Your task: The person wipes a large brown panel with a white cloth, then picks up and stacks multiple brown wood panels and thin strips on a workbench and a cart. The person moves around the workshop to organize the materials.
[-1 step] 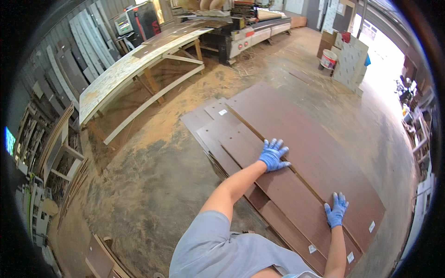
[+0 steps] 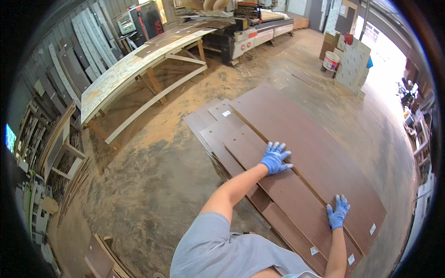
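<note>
Both my hands wear blue gloves and press on a low stack of brown panels. My left hand (image 2: 276, 158) lies with spread fingers across the long edge where a narrower brown panel (image 2: 241, 139) meets a wide brown panel (image 2: 306, 134). Nearer the right end of that same edge rests my right hand (image 2: 338, 212), also flat, its fingers apart. Neither grips anything. Several narrower panels overlap in steps on my side of the stack, some with small holes and white labels (image 2: 226, 113). What bears the stack is hidden.
Sawdust (image 2: 171, 116) covers part of the concrete floor. A long wooden-legged table (image 2: 111, 88) stands at far left, beside a large machine (image 2: 259, 37). A white bucket (image 2: 330, 61) and upright boards (image 2: 352, 65) are at far right. Offcuts (image 2: 99, 257) lie at lower left.
</note>
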Demonstrator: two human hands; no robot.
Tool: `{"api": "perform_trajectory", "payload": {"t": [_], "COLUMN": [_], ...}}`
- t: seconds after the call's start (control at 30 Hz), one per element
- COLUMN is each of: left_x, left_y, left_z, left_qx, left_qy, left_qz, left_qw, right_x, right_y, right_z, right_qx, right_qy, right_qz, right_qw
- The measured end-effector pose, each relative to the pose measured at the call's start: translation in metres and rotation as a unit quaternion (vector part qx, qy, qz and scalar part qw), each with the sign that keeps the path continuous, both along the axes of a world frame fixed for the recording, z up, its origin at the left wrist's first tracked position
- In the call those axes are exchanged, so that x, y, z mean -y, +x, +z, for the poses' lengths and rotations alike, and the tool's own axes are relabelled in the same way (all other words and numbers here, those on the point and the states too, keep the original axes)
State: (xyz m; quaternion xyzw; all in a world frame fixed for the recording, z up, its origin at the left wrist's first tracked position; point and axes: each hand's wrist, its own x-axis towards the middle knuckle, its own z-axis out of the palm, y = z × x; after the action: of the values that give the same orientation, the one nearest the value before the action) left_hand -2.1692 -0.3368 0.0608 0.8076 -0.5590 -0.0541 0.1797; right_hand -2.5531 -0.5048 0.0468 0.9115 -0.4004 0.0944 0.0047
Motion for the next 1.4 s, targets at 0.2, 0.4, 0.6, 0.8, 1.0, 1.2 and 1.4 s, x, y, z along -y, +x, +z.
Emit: {"api": "perform_trajectory", "payload": {"t": [0.2, 0.4, 0.6, 0.8, 1.0, 1.2, 1.4], "left_x": [-0.149, -0.370, -0.494, -0.523, -0.551, -0.598, -0.645], "left_y": [0.035, 0.130, 0.208, 0.299, 0.460, 0.620, 0.718], "left_z": [-0.001, -0.055, -0.091, -0.101, -0.095, -0.101, -0.118], "left_qx": [0.000, -0.005, -0.131, -0.167, -0.095, -0.116, -0.241], "left_qy": [-0.206, -0.191, -0.094, -0.125, -0.154, -0.112, -0.116], "left_qz": [0.052, 0.247, 0.326, 0.387, 0.412, 0.475, 0.589], "left_qw": [0.977, 0.950, 0.932, 0.898, 0.893, 0.865, 0.763], "right_x": [-0.008, -0.139, -0.304, -0.391, -0.433, -0.442, -0.484], "right_y": [0.049, 0.257, 0.494, 0.670, 0.845, 1.008, 1.155], "right_z": [-0.021, -0.011, 0.025, -0.001, -0.039, -0.064, -0.056], "right_qx": [0.115, 0.342, 0.366, 0.306, 0.249, 0.127, -0.021], "right_qy": [0.018, 0.008, 0.067, 0.176, 0.240, 0.329, 0.388], "right_qz": [-0.140, -0.035, 0.202, 0.354, 0.411, 0.437, 0.499], "right_qw": [0.983, 0.939, 0.906, 0.866, 0.844, 0.827, 0.774]}}
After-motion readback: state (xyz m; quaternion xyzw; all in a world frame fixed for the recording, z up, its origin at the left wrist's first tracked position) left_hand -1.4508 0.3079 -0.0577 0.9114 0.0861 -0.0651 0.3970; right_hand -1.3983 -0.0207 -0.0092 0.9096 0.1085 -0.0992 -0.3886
